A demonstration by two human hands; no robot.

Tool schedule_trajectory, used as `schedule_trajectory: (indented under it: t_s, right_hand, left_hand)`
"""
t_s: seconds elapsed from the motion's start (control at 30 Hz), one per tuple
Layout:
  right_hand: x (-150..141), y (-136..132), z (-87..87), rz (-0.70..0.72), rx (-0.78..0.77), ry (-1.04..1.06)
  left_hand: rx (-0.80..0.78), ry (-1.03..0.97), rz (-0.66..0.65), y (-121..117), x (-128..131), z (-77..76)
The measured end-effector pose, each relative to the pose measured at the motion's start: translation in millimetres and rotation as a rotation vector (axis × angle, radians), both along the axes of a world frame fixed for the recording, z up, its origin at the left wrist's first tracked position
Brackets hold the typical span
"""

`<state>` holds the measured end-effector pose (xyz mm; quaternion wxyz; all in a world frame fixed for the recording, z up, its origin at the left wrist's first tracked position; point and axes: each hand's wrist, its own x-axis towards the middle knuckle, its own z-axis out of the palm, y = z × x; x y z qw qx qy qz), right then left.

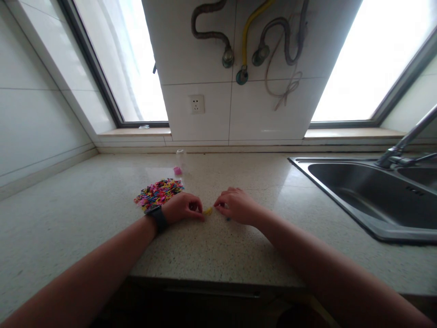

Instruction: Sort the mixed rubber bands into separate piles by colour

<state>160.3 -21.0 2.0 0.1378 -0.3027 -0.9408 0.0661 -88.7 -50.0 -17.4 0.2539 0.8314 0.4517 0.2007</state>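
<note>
My left hand [186, 207], with a dark band on its wrist, is low over the countertop, fingers curled in. A small yellow rubber band [207, 211] shows at its fingertips, in the gap between my hands; whether it is one band or more I cannot tell. Just to the right, my right hand [237, 205] has thumb and fingertips drawn together near the yellow band's end. Anything in that pinch is too small to make out. Under its palm a tiny dark bluish piece [228, 219] shows. Behind my left wrist lies a heap of multicoloured small bands [159, 192].
A pink cap [177, 171] and a clear container [181, 157] are behind the heap. To the right a steel sink [362, 191] with a faucet [396, 152] is set into the speckled countertop [85, 218]. Hoses and a socket [197, 104] are on the wall.
</note>
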Motion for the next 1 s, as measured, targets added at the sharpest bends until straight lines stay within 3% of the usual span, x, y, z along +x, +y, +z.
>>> schedule_trajectory:
  t_s: [0.33,1.0]
  right_hand:
    - [-0.6,-5.2,3.0,0.072,0.004,-0.074]
    - [3.3,-10.0,7.0,0.124,0.024,-0.094]
  left_hand:
    - [-0.055,-0.016,0.011,-0.5,-0.7,1.0]
    - [0.065,0.068,-0.016,-3.6,-1.1,0.3]
